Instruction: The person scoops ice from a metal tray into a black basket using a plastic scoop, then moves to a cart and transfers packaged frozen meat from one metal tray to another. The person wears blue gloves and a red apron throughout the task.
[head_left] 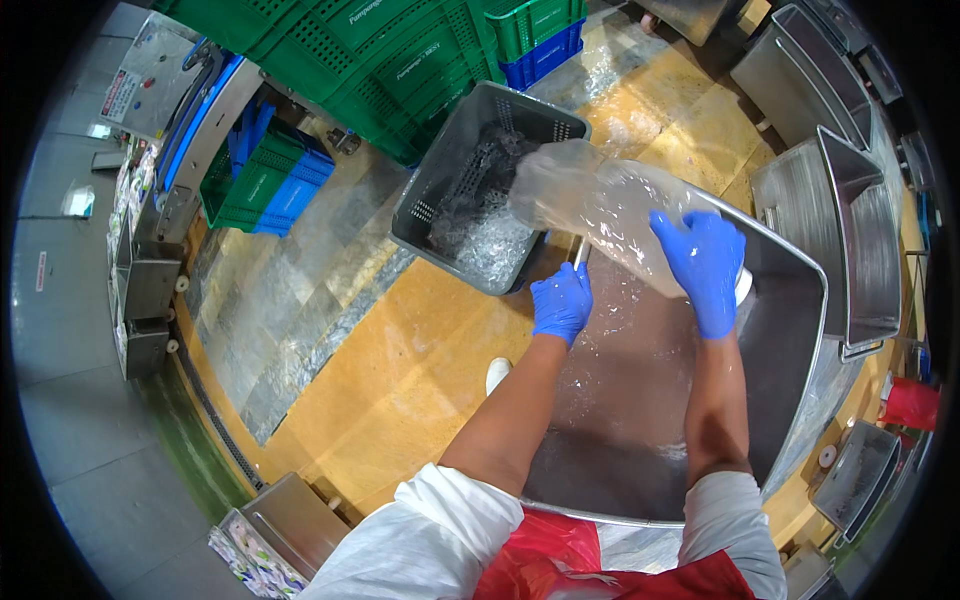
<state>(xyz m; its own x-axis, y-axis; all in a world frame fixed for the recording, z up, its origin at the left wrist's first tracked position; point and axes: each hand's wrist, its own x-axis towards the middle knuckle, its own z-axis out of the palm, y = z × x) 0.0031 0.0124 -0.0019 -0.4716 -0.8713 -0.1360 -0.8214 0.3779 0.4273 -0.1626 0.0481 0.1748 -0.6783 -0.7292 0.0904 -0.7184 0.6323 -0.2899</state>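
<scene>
My right hand (pixel 700 265), in a blue glove, is closed on a wet, translucent, bag-like thing (pixel 635 205). A white edge (pixel 743 286) shows beside that wrist. The translucent thing stretches left over the rim of a large steel tub (pixel 785 330), its blurred far end above a grey perforated crate (pixel 418 225). Whether this end is plastic or pouring water I cannot tell. Clear, shiny material (pixel 490 240) lies in the crate. Also gloved in blue, my left hand (pixel 563 302) is wrapped round the tub's rim near the crate. Murky brownish liquid (pixel 625 390) with drops lies in the tub.
Green crates (pixel 390 70) are stacked behind the grey crate, with a green and blue crate (pixel 268 180) to their left. Steel bins (pixel 815 190) stand at the right. The yellow and grey floor (pixel 400 360) looks wet. A white shoe (pixel 498 374) is beside the tub.
</scene>
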